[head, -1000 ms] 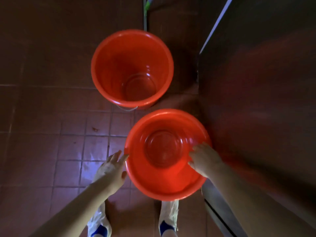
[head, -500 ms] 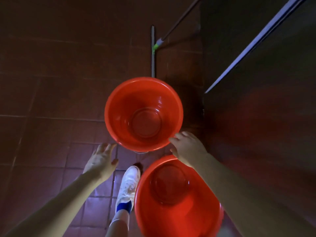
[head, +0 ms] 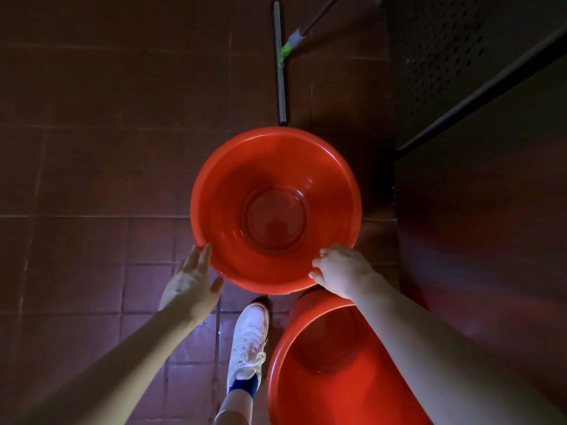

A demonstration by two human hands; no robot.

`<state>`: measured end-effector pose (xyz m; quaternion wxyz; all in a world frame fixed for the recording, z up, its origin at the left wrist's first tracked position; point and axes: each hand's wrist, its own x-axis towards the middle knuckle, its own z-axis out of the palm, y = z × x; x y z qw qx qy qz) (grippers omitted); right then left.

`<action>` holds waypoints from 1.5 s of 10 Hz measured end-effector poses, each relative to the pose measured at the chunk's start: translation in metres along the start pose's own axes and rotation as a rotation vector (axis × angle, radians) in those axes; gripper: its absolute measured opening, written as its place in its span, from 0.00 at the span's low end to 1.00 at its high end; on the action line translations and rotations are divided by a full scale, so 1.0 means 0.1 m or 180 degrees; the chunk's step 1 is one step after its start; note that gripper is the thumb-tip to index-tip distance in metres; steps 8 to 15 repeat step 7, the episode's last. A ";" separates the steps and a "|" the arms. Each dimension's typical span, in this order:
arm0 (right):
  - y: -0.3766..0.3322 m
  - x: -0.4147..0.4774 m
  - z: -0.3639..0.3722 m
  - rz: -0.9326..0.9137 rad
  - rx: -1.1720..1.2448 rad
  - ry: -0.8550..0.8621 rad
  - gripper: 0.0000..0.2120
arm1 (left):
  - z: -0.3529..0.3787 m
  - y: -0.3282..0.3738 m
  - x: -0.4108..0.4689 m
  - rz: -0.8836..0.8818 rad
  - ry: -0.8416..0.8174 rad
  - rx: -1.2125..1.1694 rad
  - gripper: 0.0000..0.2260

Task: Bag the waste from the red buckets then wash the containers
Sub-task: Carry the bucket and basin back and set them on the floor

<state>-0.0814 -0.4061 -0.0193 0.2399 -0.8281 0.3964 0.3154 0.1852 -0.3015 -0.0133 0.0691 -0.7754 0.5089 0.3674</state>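
Bucket rim against straight left fingers

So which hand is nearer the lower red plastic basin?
Right. The right hand sits just above the rim of the lower red plastic basin; the left hand lies farther off, beyond the white shoe.

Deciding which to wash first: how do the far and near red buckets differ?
The far bucket shows its whole rim, with the left hand touching and the right hand gripping it; the near bucket is unheld, partly behind the right arm. The far bucket looks deeper, the near bucket shallower. Both are red, round, openings up.
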 end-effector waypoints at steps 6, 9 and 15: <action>0.94 -0.59 0.39 0.0747 0.0371 0.0172 0.18 | 0.29 0.84 0.14 0.0886 -0.0277 0.0362 0.28; 1.05 -0.72 0.45 0.1136 0.0783 0.0151 0.18 | 0.33 1.02 0.17 0.0907 -0.0325 0.0561 0.27; 1.05 -0.72 0.45 0.1136 0.0783 0.0151 0.18 | 0.33 1.02 0.17 0.0907 -0.0325 0.0561 0.27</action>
